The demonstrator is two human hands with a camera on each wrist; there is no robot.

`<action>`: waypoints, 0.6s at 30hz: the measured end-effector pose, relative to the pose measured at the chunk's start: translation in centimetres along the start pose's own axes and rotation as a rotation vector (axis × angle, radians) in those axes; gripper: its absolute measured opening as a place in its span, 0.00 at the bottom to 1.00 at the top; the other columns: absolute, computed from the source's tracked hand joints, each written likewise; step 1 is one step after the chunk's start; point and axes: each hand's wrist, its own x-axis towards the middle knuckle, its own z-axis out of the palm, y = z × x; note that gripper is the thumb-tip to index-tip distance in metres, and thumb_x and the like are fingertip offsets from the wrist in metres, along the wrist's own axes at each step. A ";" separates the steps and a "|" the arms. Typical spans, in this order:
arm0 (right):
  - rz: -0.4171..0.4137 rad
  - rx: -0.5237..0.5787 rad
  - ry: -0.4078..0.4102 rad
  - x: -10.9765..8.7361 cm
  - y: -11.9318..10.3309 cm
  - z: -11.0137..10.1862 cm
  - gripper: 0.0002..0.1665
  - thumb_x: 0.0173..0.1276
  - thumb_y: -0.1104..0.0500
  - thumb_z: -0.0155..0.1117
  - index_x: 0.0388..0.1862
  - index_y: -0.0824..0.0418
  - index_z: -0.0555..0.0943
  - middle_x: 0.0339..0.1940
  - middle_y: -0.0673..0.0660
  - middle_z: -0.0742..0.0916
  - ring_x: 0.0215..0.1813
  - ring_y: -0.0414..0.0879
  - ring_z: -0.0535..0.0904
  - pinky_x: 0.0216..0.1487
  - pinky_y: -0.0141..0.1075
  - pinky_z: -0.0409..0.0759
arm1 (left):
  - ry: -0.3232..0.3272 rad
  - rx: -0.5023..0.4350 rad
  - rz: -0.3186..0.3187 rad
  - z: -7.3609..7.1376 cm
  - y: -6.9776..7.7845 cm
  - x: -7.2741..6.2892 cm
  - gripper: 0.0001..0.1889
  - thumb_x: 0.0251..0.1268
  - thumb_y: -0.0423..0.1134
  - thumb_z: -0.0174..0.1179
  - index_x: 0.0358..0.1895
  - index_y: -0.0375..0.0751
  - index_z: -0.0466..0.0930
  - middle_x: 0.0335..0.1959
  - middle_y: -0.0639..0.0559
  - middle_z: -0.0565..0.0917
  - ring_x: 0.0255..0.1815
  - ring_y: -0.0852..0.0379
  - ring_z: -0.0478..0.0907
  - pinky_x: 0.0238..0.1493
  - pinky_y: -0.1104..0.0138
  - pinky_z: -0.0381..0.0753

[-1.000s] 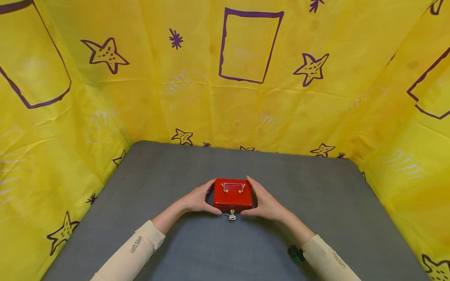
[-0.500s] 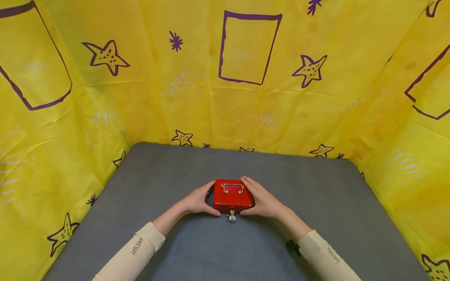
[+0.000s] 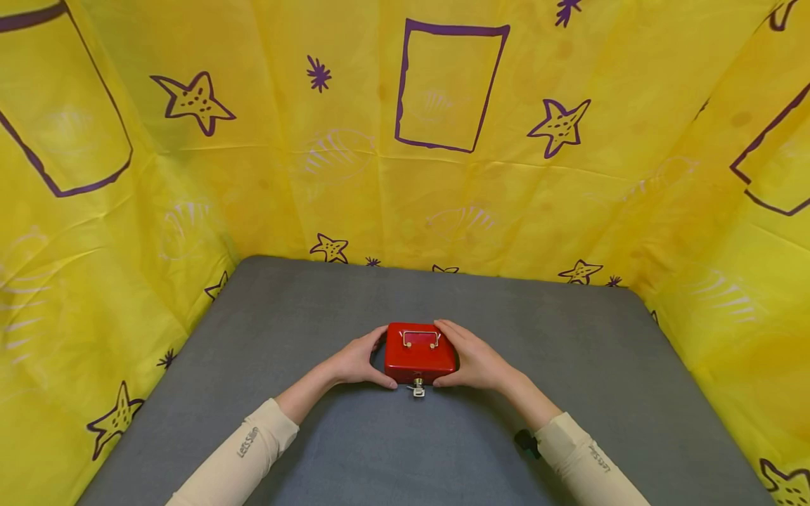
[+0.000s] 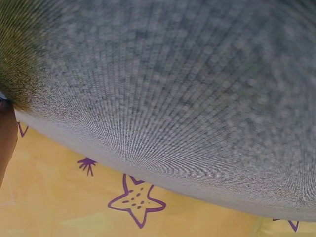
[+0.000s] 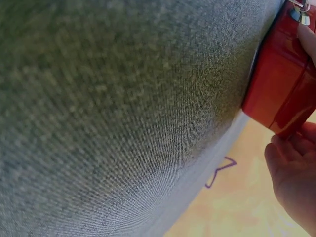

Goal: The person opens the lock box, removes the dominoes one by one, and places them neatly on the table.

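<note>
right hand [image 3: 479, 361] has edged inward over the last second; fingers partly curled, it and the left hand [image 3: 356, 362] grip the red box [image 3: 419, 358] by its sides on the grey table [image 3: 411, 443]. hold looks made; lid closed, nothing seemingly lifted yet.

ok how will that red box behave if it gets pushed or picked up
The red box looks stiff, with straight flat sides, so it probably won't flex. Its glossy surface may feel a bit slippery. Being low and flat-sided, it seems unlikely to roll or tip.
</note>
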 end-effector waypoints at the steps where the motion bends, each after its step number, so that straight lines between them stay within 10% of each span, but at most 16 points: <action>1: -0.004 -0.002 0.002 0.0 0.0 -0.1 0.62 0.48 0.42 0.80 0.76 0.59 0.58 0.74 0.58 0.66 0.72 0.55 0.63 0.66 0.54 0.67 | 0.001 -0.006 0.002 0.0 0.1 0.0 0.59 0.41 0.49 0.80 0.75 0.38 0.52 0.71 0.42 0.66 0.69 0.43 0.66 0.68 0.50 0.63; 18: -0.002 0.000 -0.001 0.4 -0.1 -0.4 0.61 0.46 0.41 0.81 0.75 0.59 0.61 0.72 0.56 0.70 0.69 0.54 0.67 0.66 0.52 0.69 | -0.018 -0.008 -0.011 0.0 -0.1 0.0 0.59 0.41 0.49 0.80 0.76 0.41 0.51 0.72 0.45 0.65 0.70 0.45 0.64 0.70 0.50 0.61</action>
